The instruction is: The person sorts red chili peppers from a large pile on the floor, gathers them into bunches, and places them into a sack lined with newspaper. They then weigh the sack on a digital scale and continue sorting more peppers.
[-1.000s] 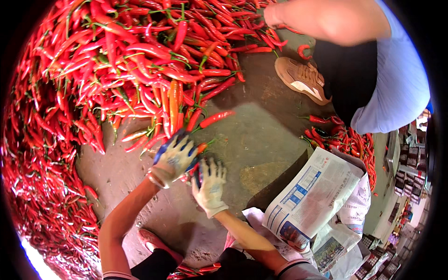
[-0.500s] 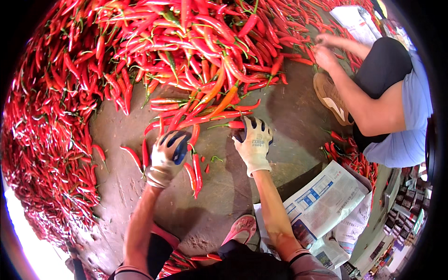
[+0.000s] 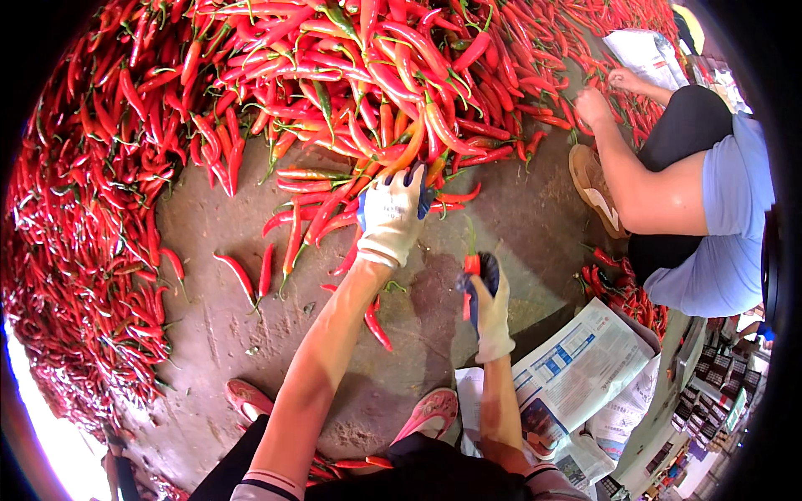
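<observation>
Red chilli (image 3: pixel 472 265) in the right hand (image 3: pixel 491 305), pinched between gloved thumb and fingers, green stem pointing away from the wearer; it is over bare floor (image 3: pixel 200 351), to the right of the pile. Left hand (image 3: pixel 393 213), gloved also, back uppermost, at the near edge of a large chilli pile (image 3: pixel 334 75); fingers reach over the outermost pods, and whether they are closed on any cannot be told, the hand itself covering them. Loose chillies (image 3: pixel 235 278) on the floor to the left of the left forearm. Newspaper sheets (image 3: pixel 585 359) spread just beside the right forearm. Co-worker in a blue shirt (image 3: pixel 723 192) at right, both hands near chillies, brown shoe (image 3: pixel 591 188) on the floor. Wearer's pink shoe (image 3: pixel 428 415) below, between the forearms.
</observation>
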Action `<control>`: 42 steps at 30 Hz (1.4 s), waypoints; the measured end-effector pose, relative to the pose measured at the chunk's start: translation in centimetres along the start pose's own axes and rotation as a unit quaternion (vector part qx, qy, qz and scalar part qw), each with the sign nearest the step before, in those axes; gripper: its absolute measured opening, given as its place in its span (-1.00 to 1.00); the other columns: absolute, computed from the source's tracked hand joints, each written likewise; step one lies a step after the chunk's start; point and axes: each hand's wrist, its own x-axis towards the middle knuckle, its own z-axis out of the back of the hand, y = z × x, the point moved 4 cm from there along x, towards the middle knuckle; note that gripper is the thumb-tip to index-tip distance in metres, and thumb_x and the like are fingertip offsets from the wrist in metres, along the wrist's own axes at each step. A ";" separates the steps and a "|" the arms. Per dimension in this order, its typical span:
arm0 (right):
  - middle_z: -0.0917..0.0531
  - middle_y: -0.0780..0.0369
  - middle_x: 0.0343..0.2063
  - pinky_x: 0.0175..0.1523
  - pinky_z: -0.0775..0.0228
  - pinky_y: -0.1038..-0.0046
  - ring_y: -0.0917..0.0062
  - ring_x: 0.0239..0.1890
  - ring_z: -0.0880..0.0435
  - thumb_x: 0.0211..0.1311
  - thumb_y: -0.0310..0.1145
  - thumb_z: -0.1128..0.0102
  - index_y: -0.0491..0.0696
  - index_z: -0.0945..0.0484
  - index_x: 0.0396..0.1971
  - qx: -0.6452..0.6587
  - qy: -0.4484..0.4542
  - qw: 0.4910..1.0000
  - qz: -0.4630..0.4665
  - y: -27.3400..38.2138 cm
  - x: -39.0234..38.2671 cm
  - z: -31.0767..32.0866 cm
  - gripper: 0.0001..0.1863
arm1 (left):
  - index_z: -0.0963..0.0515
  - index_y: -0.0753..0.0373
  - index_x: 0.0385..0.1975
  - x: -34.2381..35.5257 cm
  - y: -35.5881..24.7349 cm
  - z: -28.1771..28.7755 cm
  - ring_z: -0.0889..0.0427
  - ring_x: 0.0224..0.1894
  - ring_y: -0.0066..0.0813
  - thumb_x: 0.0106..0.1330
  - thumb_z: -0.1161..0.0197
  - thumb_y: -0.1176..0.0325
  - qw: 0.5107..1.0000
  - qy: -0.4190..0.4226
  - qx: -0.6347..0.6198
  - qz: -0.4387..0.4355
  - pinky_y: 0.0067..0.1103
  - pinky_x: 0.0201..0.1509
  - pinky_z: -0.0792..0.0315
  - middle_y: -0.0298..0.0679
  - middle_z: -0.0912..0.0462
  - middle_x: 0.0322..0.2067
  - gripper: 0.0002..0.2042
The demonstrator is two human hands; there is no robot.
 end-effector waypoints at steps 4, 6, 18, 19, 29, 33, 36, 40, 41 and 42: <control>-0.60 0.01 -0.17 -0.02 -0.41 0.24 0.12 -0.14 -0.59 -0.05 -0.39 -0.29 -0.12 -0.44 -0.01 -0.264 -0.023 0.947 0.182 4.5 5.7 -3.3 -0.49 | -0.46 0.21 -0.03 -1.9 1.5 0.3 -0.55 -0.17 -0.03 0.15 -0.24 0.16 0.998 0.032 -0.030 0.033 -0.25 -0.13 -0.44 -0.05 -0.57 -0.21 -0.59; -0.60 0.04 -0.15 0.00 -0.39 0.29 0.16 -0.10 -0.57 -0.08 -0.39 -0.31 -0.06 -0.47 -0.03 -0.385 0.038 0.909 0.155 5.3 7.5 -4.9 -0.50 | -0.48 0.21 -0.08 -3.8 2.3 1.5 -0.55 -0.22 0.00 0.12 -0.28 0.20 0.998 0.008 -0.057 0.032 -0.24 -0.15 -0.44 -0.05 -0.58 -0.25 -0.61; -0.64 0.23 -0.30 -0.19 -0.47 0.49 0.51 -0.33 -0.61 0.21 -0.45 -0.12 -0.13 -0.54 -0.15 0.185 0.070 0.971 -0.135 -0.3 -0.4 0.2 -0.78 | -0.42 0.31 0.03 -12.1 6.3 8.3 -0.59 -0.14 -0.24 0.15 -0.23 0.48 0.933 0.195 -0.258 0.161 -0.44 -0.05 -0.45 -0.12 -0.58 -0.14 -0.60; -0.63 0.21 -0.24 -0.13 -0.48 0.45 0.49 -0.27 -0.61 0.22 -0.39 -0.15 -0.11 -0.52 -0.12 0.269 0.085 0.944 -0.172 0.4 -1.1 -0.6 -0.75 | -0.38 0.34 0.08 -13.8 7.6 6.5 -0.60 -0.15 -0.41 0.18 -0.18 0.55 0.883 0.205 -0.355 0.230 -0.49 -0.03 -0.46 -0.19 -0.57 -0.11 -0.58; -0.61 0.18 -0.19 -0.06 -0.45 0.35 0.38 -0.20 -0.59 0.25 -0.26 -0.15 -0.04 -0.49 -0.10 0.362 0.102 0.875 -0.306 -2.0 -4.4 -2.6 -0.73 | -0.37 0.34 0.06 -16.1 6.3 5.9 -0.47 -0.47 -0.59 0.25 -0.17 0.44 0.633 0.205 -0.662 0.345 -0.63 -0.40 -0.39 -0.33 -0.52 -0.37 -0.63; -0.60 0.19 -0.27 -0.19 -0.48 0.37 0.42 -0.31 -0.60 0.22 -0.28 -0.19 -0.05 -0.47 -0.10 0.322 0.108 0.904 -0.257 -2.4 -6.1 -2.4 -0.71 | -0.50 0.32 -0.12 -15.7 6.5 7.7 -0.40 -0.57 -0.64 0.29 -0.10 0.32 0.663 0.169 -0.622 0.382 -0.68 -0.50 -0.31 -0.37 -0.47 -0.53 -0.75; -0.59 0.24 -0.35 -0.27 -0.50 0.41 0.50 -0.38 -0.60 0.18 -0.45 -0.17 -0.10 -0.46 -0.12 0.277 0.091 0.937 -0.191 -1.0 -5.2 -3.0 -0.74 | -0.56 0.30 -0.20 -15.8 8.0 7.4 -0.42 -0.58 -0.65 0.25 -0.21 0.29 0.647 0.086 -0.654 0.383 -0.68 -0.51 -0.32 -0.39 -0.48 -0.58 -0.77; -0.62 0.24 -0.39 -0.32 -0.50 0.46 0.54 -0.43 -0.61 0.17 -0.49 -0.15 -0.13 -0.48 -0.14 0.224 0.052 0.967 -0.113 1.0 -1.9 -3.9 -0.76 | -0.54 0.32 -0.18 -10.9 6.5 6.5 -0.50 -0.53 -0.58 0.02 -0.44 0.34 0.845 -0.011 -0.436 0.308 -0.59 -0.37 -0.46 -0.32 -0.55 -0.55 -0.63; -0.62 0.24 -0.40 -0.33 -0.50 0.46 0.52 -0.44 -0.62 0.18 -0.47 -0.16 -0.13 -0.49 -0.16 0.225 0.030 0.969 -0.098 1.6 -1.0 -3.7 -0.78 | -0.53 0.27 -0.11 -8.8 4.9 7.0 -0.59 -0.45 -0.41 -0.01 -0.44 0.32 0.941 0.004 -0.259 0.217 -0.50 -0.30 -0.51 -0.20 -0.59 -0.47 -0.57; -0.62 0.23 -0.40 -0.30 -0.53 0.40 0.49 -0.43 -0.63 0.19 -0.44 -0.16 -0.14 -0.49 -0.17 0.197 0.018 0.976 -0.090 1.2 0.0 -3.6 -0.79 | -0.52 0.22 -0.11 -7.7 4.1 6.3 -0.61 -0.40 -0.29 -0.02 -0.44 0.30 0.965 0.001 -0.190 0.183 -0.44 -0.28 -0.52 -0.14 -0.59 -0.41 -0.57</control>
